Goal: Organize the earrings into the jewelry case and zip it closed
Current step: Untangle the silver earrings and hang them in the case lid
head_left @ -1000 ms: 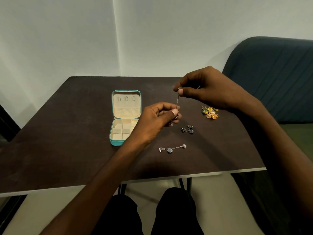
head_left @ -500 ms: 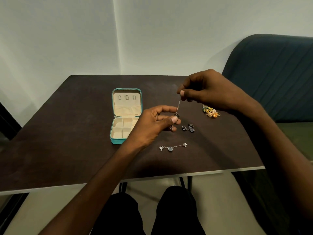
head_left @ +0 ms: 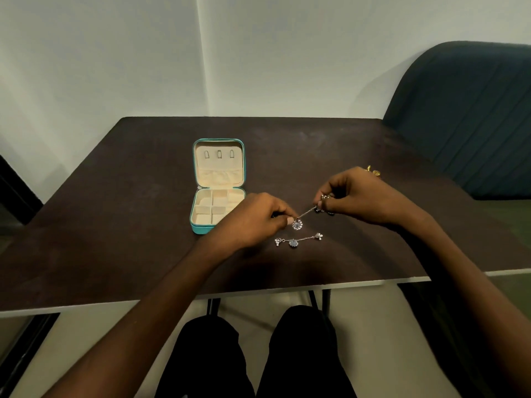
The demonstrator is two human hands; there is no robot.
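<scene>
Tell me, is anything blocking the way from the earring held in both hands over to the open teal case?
Nothing visible does. The chain earring is stretched between the left hand and right hand, just right of the open jewelry case. Only the left hand itself lies between; the compartments look empty.

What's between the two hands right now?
In the head view, a silver chain earring is stretched between the left hand and the right hand, its flower charm hanging beside the left fingertips.
</scene>
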